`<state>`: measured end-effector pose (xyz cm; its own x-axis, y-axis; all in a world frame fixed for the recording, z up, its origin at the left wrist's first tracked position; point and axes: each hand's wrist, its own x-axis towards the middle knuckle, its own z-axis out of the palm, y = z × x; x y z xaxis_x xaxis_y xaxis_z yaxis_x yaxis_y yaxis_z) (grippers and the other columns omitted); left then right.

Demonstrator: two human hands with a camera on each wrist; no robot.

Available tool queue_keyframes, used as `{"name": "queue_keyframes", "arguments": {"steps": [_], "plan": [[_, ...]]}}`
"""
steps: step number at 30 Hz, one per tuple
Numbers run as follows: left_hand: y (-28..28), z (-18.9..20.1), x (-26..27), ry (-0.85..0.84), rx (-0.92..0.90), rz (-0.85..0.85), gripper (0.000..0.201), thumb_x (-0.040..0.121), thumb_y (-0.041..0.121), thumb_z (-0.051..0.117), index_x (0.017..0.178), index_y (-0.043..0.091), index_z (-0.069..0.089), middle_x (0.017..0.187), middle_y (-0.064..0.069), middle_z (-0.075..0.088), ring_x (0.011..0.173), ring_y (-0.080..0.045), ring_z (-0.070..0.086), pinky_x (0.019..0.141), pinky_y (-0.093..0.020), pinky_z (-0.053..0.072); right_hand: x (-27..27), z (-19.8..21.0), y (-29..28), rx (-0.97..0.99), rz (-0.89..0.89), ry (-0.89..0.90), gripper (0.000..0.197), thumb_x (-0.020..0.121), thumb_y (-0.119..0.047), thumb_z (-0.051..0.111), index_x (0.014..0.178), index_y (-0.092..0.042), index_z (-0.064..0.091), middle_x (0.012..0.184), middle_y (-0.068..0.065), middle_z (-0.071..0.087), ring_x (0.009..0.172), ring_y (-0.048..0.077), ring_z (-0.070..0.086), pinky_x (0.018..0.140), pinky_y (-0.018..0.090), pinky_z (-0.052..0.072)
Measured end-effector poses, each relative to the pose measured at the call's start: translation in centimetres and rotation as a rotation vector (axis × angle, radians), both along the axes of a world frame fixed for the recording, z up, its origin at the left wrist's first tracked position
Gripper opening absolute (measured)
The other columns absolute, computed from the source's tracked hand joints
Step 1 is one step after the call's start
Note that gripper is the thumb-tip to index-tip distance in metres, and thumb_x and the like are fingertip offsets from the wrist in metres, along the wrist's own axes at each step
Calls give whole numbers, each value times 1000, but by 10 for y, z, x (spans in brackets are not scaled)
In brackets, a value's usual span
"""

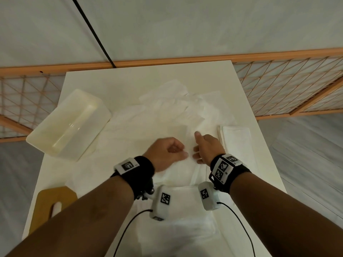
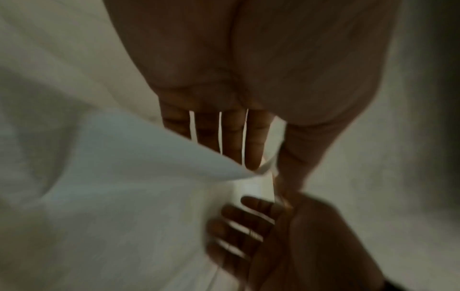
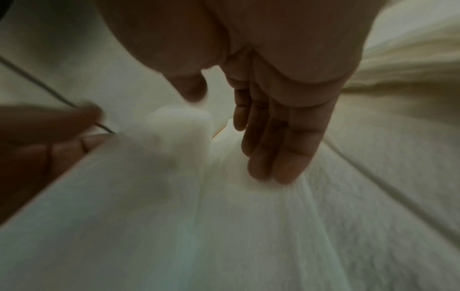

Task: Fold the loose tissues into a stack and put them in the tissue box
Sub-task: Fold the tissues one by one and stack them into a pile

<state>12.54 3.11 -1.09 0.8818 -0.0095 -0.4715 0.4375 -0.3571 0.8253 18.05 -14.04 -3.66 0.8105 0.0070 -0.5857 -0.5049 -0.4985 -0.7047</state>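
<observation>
Several loose white tissues [image 1: 176, 101] lie spread over the white table [image 1: 118, 80]. A cream tissue box [image 1: 104, 115] lies open at the left. At the right edge sits a folded tissue stack [image 1: 235, 140]. My left hand [image 1: 182, 153] is curled and pinches the edge of the tissue [image 1: 176, 175] in front of me; in the left wrist view that tissue [image 2: 124, 177] is lifted between thumb and index finger. My right hand [image 1: 201, 147] is beside it with straight fingers [image 3: 273, 167] pressing down on the same tissue [image 3: 224, 226].
A wooden lid [image 1: 55, 201] with a slot lies at the table's near left corner. An orange lattice rail [image 1: 287, 86] runs behind the table, and a black cable [image 1: 92, 30] crosses the wall. More tissue covers the table's near edge [image 1: 176, 229].
</observation>
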Motion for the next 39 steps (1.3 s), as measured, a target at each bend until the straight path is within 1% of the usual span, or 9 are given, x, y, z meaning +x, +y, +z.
{"name": "queue_keyframes", "arguments": {"steps": [3, 10, 14, 18, 24, 27, 29, 34, 39], "plan": [[-18, -7, -6, 64, -35, -121, 20, 87, 19, 79, 106, 19, 75, 107, 2, 74, 103, -11, 68, 92, -23, 51, 2, 8, -5, 18, -39, 83, 65, 94, -73, 43, 117, -13, 56, 105, 8, 67, 86, 25, 71, 67, 38, 62], [-2, -31, 0, -3, 354, 235, 15, 85, 25, 77, 93, 20, 66, 88, 7, 68, 84, -14, 66, 73, -23, 46, 3, -3, -12, -220, 91, 49, 68, 79, -49, 79, 131, -19, 45, 113, 2, 65, 96, 26, 70, 86, 44, 61], [-4, -42, 6, 138, 424, 160, 42, 84, 42, 80, 112, 17, 59, 102, 3, 65, 98, -20, 64, 85, -30, 51, 2, -8, -13, -239, 72, -14, 71, 80, -37, 81, 136, -19, 42, 125, 2, 59, 102, 27, 68, 89, 44, 60], [-17, -45, 9, 161, 410, 132, 34, 84, 43, 79, 99, 18, 60, 96, 3, 64, 91, -20, 63, 77, -30, 49, 3, -7, -12, -236, 108, -11, 71, 81, -35, 81, 138, -19, 41, 129, 3, 57, 105, 25, 66, 90, 42, 59], [-18, -34, 15, 177, -62, 347, 32, 89, 18, 76, 66, 17, 53, 67, -4, 59, 66, -25, 57, 68, -35, 48, 0, 1, -11, -248, 113, -47, 81, 82, -50, 78, 144, -14, 40, 141, 5, 54, 123, 25, 57, 97, 35, 50], [-17, -17, 9, 223, -610, 472, 6, 98, 10, 65, 100, 5, 66, 103, -17, 75, 89, -30, 73, 86, -47, 59, -2, 9, -7, -40, 13, 1, 75, 85, -63, 69, 138, -13, 49, 132, 2, 59, 112, 22, 59, 92, 36, 49], [-15, -13, 4, 210, -728, 482, 18, 101, 8, 58, 116, 1, 64, 115, -16, 74, 97, -28, 74, 87, -47, 59, -1, 13, -4, 92, -42, 20, 60, 86, -63, 68, 117, -11, 63, 115, 1, 70, 99, 21, 67, 87, 39, 54], [0, -11, -10, 165, -824, 464, 22, 94, 3, 59, 114, 4, 66, 111, -14, 75, 96, -27, 75, 81, -41, 59, -1, 17, 0, 355, 25, 74, 29, 84, -29, 83, 100, -7, 73, 94, 10, 78, 87, 30, 75, 81, 44, 61], [54, -18, -22, 105, -366, 544, 14, 91, 5, 58, 78, 5, 61, 74, -14, 70, 57, -27, 61, 51, -27, 42, -17, 15, -3, 201, 360, 44, 15, 94, -27, 74, 105, -19, 75, 98, 0, 79, 91, 21, 76, 87, 39, 60]]}}
